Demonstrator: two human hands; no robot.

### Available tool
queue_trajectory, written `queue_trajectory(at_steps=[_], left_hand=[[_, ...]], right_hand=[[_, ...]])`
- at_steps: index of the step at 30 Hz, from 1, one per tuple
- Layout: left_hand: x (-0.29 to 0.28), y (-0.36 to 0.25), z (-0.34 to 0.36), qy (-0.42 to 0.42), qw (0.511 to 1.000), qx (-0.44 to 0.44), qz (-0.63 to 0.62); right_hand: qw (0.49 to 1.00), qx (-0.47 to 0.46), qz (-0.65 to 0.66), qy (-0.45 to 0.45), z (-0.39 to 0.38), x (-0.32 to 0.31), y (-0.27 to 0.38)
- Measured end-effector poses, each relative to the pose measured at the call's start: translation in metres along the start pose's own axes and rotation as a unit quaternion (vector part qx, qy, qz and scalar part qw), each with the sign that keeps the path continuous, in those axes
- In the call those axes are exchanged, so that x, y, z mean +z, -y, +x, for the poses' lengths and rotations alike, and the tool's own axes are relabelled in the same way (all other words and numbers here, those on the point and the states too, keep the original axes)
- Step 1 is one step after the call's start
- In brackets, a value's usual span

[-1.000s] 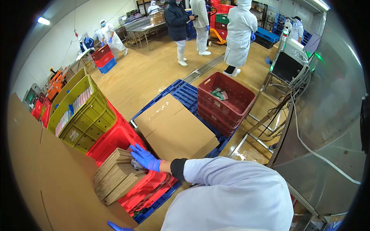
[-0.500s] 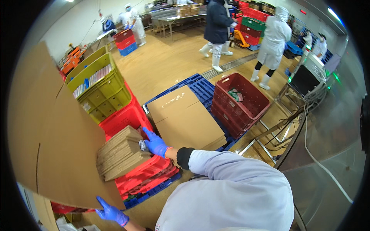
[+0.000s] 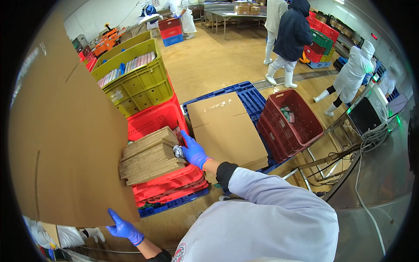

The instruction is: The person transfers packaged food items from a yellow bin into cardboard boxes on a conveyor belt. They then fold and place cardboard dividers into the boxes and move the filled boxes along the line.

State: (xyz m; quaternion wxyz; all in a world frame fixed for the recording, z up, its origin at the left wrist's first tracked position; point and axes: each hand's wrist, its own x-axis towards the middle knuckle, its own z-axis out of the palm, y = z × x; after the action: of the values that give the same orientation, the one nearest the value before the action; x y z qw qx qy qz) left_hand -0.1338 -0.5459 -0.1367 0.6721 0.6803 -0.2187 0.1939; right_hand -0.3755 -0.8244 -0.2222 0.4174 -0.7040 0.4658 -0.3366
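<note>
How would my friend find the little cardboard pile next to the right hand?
Start at the yellow-green crates left of centre, then look down to the bright red crate in front of them. The cardboard pile lies at its near end, beside the gloved right hand. Its many layered edges show, unlike the broad, smooth-faced cardboard sheets on the blue pallet.

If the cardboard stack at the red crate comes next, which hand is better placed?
Probably the right: the right hand is beside the cardboard stack at the red crate, while the left hand is at the large cardboard sheet's lower edge.
</note>
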Motion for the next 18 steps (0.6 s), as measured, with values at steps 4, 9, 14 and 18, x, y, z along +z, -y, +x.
queue_trajectory(at_steps=[4, 9, 14, 18], left_hand=[[0.036, 0.004, -0.015, 0.009, 0.999, -0.051, -0.009], [0.056, 0.009, -0.015, 0.000, 1.000, -0.018, 0.018], [0.060, -0.002, -0.020, 0.019, 0.998, -0.047, 0.029], [0.065, -0.026, -0.036, 0.035, 0.996, -0.080, 0.012]], right_hand=[[0.999, -0.021, 0.021, -0.035, 0.003, -0.001, -0.003], [0.998, -0.035, 0.027, -0.039, 0.001, -0.001, -0.001], [0.999, -0.032, 0.008, -0.034, 0.003, 0.000, -0.002], [0.998, -0.036, 0.027, -0.040, 0.000, -0.001, 0.004]])
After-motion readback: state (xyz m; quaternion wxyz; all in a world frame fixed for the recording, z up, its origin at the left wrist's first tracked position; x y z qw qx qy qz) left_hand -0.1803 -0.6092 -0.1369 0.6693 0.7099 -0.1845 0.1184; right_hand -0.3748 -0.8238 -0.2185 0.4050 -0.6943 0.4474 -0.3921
